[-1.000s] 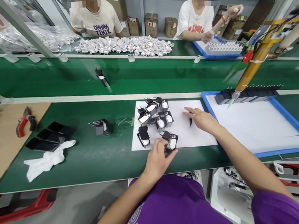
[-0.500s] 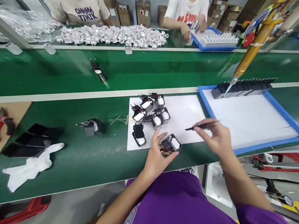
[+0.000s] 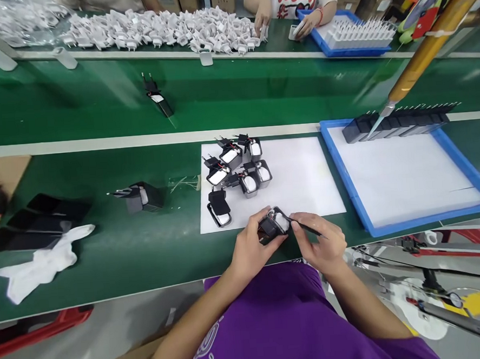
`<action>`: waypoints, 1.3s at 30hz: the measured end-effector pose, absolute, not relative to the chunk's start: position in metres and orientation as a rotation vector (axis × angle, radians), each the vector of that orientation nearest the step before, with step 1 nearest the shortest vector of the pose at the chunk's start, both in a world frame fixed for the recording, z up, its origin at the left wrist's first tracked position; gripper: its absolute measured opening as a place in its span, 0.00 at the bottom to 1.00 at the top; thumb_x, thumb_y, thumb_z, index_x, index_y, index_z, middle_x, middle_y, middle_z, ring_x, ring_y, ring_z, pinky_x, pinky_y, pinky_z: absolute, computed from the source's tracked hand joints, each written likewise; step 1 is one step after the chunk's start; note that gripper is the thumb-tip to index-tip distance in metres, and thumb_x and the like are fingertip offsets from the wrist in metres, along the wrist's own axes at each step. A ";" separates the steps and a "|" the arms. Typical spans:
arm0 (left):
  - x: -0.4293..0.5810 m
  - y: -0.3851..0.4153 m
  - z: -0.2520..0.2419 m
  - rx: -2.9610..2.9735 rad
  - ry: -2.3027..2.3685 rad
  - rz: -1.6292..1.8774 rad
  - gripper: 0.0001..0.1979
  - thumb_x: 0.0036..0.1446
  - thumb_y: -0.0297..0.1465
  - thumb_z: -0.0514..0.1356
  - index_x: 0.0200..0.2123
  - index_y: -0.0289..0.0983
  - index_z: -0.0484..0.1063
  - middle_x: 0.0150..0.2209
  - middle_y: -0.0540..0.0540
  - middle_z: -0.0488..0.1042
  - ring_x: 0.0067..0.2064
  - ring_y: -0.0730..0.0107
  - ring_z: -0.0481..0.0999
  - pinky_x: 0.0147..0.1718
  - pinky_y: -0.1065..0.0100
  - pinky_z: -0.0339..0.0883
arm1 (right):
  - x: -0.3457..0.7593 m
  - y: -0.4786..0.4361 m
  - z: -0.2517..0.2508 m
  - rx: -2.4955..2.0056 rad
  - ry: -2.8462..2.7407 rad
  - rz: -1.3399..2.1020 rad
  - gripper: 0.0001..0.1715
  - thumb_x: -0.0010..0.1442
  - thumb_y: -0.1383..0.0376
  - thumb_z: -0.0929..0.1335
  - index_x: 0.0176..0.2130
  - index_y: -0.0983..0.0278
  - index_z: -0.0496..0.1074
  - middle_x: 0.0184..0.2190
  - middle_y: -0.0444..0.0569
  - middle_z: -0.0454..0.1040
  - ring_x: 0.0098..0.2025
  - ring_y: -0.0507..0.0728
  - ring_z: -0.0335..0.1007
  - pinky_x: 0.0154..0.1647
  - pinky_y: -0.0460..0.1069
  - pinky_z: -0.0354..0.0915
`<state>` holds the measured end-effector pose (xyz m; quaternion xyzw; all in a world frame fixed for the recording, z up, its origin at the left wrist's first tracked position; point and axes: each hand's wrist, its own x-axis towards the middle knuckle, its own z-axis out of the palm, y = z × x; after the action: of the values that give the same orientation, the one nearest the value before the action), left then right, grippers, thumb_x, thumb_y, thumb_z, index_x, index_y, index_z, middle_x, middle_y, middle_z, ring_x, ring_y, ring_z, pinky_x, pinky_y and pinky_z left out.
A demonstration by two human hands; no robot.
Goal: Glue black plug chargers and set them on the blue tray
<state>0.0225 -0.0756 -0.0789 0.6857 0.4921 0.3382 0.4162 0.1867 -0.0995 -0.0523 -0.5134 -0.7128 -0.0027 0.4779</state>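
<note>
My left hand [image 3: 250, 247] grips a small black charger housing [image 3: 272, 225] with a white part inside, just above the table's near edge. My right hand [image 3: 323, 243] pinches black tweezers [image 3: 306, 227], whose tip touches the housing. Just beyond, several more black housings [image 3: 235, 169] with wires lie heaped on a white sheet [image 3: 305, 181].
A blue-rimmed tray [image 3: 345, 178] at the right carries a row of black parts [image 3: 399, 122] under a hanging yellow tool [image 3: 423, 54]. One black housing [image 3: 141, 198], black pieces [image 3: 39, 219] and a white glove [image 3: 42, 264] lie at left. Across the belt, another person's hands work by white plugs [image 3: 161, 27].
My left hand lifted one housing off the sheet toward me. My right hand picked up the tweezers and brought their tip to the housing. The view tilted down.
</note>
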 end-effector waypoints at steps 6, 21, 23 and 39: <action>0.022 -0.077 -0.084 1.825 1.197 0.907 0.28 0.54 0.35 0.66 0.56 0.41 0.61 0.55 0.42 0.73 0.49 0.60 0.79 0.43 0.63 0.78 | 0.182 -0.105 -0.049 -1.384 -1.679 0.007 0.12 0.58 0.72 0.68 0.42 0.59 0.67 0.32 0.47 0.80 0.33 0.56 0.79 0.31 0.49 0.75; 0.021 -0.076 -0.088 1.935 1.166 0.934 0.28 0.57 0.36 0.64 0.58 0.41 0.58 0.56 0.41 0.73 0.54 0.60 0.76 0.49 0.62 0.75 | 0.175 -0.111 -0.054 -1.262 -1.474 0.410 0.15 0.56 0.76 0.68 0.41 0.58 0.70 0.36 0.48 0.78 0.43 0.59 0.77 0.41 0.57 0.74; 0.020 -0.076 -0.087 1.945 1.167 0.927 0.27 0.57 0.35 0.64 0.57 0.41 0.58 0.55 0.41 0.73 0.53 0.60 0.76 0.49 0.62 0.75 | 0.173 -0.111 -0.054 -1.236 -1.509 0.378 0.17 0.56 0.77 0.67 0.41 0.58 0.69 0.34 0.47 0.78 0.42 0.59 0.77 0.40 0.57 0.75; 0.022 -0.072 -0.085 1.948 1.151 0.974 0.28 0.53 0.32 0.66 0.54 0.40 0.59 0.50 0.40 0.72 0.52 0.57 0.75 0.49 0.55 0.73 | 0.192 -0.102 -0.039 -1.177 -1.892 0.203 0.21 0.60 0.74 0.62 0.50 0.59 0.70 0.33 0.49 0.71 0.35 0.56 0.69 0.36 0.54 0.70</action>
<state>0.0223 -0.0720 -0.0849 0.7457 0.4408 0.3728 0.3327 0.1918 -0.1016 -0.0392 -0.4731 -0.7607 0.0816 0.4368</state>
